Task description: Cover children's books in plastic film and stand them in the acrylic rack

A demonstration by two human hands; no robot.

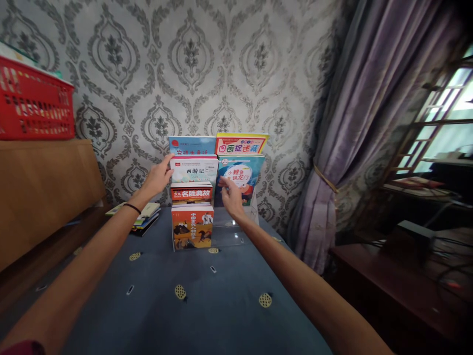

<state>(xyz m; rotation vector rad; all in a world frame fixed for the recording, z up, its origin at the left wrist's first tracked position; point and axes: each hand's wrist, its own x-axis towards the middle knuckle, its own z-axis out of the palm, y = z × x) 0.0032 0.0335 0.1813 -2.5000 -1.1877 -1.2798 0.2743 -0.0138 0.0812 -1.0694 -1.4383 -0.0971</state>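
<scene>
My left hand [159, 176] is closed at the upper left edge of a white book [194, 171], with fingers at its top corner and the thumb low on its side. My right hand [232, 196] is in front of a teal picture book [246, 172], fingers apart, fingertips by the white book's right edge; I cannot tell whether they touch it. The books stand upright in a clear stepped rack [231, 236]. Behind the white book is a blue book [192, 144], and behind the teal one a yellow-and-pink book [242, 144]. In front are a red-orange book [192, 194] and an orange book [192, 227].
The rack stands on a dark blue cloth [162, 315] with a pineapple pattern. Several books lie stacked [148, 217] behind my left forearm. A red basket [37, 103] sits on a wooden cabinet [48, 192] at left. A purple curtain [325, 172] and dark red desk [391, 281] are at right.
</scene>
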